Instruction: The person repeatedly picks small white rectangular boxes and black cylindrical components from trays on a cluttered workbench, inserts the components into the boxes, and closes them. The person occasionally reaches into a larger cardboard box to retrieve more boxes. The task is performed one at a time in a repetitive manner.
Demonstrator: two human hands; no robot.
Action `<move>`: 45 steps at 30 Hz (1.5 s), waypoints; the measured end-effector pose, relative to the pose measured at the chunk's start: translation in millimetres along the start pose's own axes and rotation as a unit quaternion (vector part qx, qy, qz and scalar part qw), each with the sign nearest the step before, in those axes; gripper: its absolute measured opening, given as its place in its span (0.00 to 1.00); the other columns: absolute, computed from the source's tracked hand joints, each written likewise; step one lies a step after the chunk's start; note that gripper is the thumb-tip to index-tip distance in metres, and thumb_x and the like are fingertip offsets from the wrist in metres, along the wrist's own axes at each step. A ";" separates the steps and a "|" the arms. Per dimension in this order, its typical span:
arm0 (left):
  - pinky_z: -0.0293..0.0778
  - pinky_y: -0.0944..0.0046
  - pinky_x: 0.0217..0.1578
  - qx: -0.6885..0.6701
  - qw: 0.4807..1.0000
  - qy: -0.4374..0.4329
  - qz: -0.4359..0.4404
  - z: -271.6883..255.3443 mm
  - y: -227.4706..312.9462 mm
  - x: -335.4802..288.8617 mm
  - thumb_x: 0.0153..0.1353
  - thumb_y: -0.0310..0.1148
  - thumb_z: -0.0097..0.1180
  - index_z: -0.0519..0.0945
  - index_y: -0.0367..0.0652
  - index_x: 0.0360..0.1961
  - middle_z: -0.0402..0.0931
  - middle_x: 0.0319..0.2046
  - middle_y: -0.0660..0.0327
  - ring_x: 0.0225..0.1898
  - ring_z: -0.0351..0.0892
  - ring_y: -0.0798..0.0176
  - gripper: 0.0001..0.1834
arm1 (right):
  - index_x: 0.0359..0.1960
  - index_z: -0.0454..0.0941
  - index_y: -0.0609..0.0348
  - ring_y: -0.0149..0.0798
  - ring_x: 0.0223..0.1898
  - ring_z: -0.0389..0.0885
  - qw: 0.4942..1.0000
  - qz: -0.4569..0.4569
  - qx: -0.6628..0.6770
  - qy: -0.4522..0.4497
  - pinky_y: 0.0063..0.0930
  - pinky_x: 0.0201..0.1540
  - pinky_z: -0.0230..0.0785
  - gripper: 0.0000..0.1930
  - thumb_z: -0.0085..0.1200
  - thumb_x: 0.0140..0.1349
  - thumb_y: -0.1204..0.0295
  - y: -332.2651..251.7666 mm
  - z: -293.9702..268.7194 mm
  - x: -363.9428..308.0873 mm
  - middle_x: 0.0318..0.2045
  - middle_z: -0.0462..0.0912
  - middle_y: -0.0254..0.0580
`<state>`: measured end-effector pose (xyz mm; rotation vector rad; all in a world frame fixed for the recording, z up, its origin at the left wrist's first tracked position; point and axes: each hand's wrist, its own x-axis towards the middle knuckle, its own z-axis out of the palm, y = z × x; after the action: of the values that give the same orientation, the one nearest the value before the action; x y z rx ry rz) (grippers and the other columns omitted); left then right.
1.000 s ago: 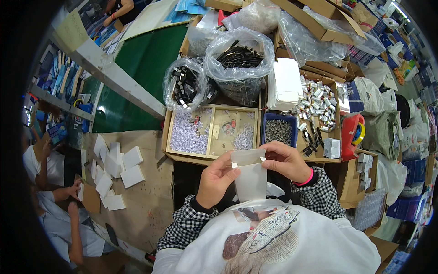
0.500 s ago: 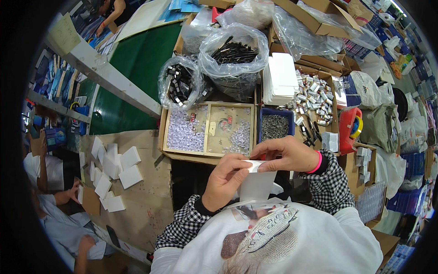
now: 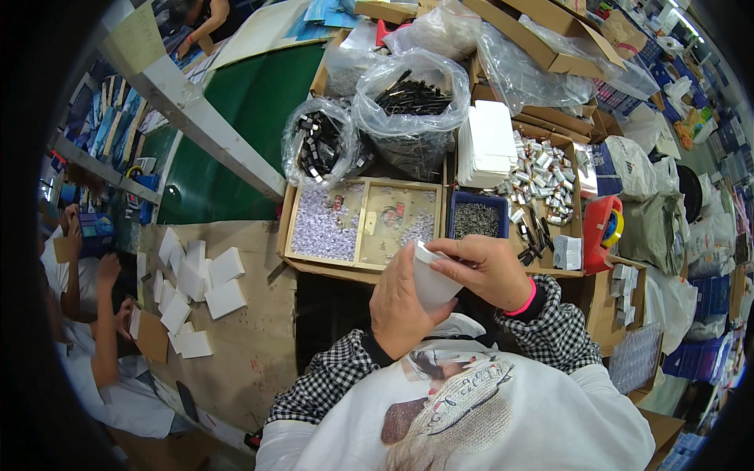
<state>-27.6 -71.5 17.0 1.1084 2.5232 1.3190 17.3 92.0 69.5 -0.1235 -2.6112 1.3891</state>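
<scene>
A small white cardboard box (image 3: 434, 287) is between my two hands, just in front of a two-part wooden tray. My left hand (image 3: 400, 304) wraps its left side, palm against the box. My right hand (image 3: 485, 271) pinches the top edge with thumb and fingers. What is inside the box cannot be seen. The wooden tray (image 3: 362, 224) holds many small clear and whitish pieces in both compartments. Beside it, a blue bin (image 3: 452, 213) is filled with small metal parts. Flat white cartons (image 3: 488, 145) stand stacked behind that bin.
White boxes (image 3: 191, 280) lie piled on the cardboard-covered table (image 3: 251, 337) to the left. Clear bags hold black parts (image 3: 320, 149) and black rods (image 3: 416, 96). A carton of small silvery-white pieces (image 3: 543, 179) and a red tape dispenser (image 3: 598, 231) stand right. Co-workers sit at left.
The box has turned from hanging flat to tilted upright. My left hand has shifted from pinching its top edge to wrapping its side. A co-worker's arm at left has risen.
</scene>
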 end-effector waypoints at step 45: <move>0.68 0.73 0.41 -0.403 0.901 -0.125 -0.098 5.6 -25.0 -11.6 0.61 0.25 0.52 0.70 0.40 0.48 0.72 0.41 0.61 0.40 0.70 0.73 0.14 | 0.39 0.80 0.64 0.33 0.43 0.79 0.970 0.057 0.231 0.056 0.23 0.45 0.71 0.10 0.58 0.54 0.77 37.9 26.5 -55.6 0.43 0.80 0.45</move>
<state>-31.0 -84.2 -7.9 0.7387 1.5697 1.7554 66.1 83.0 16.9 -0.2795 -2.1538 1.9250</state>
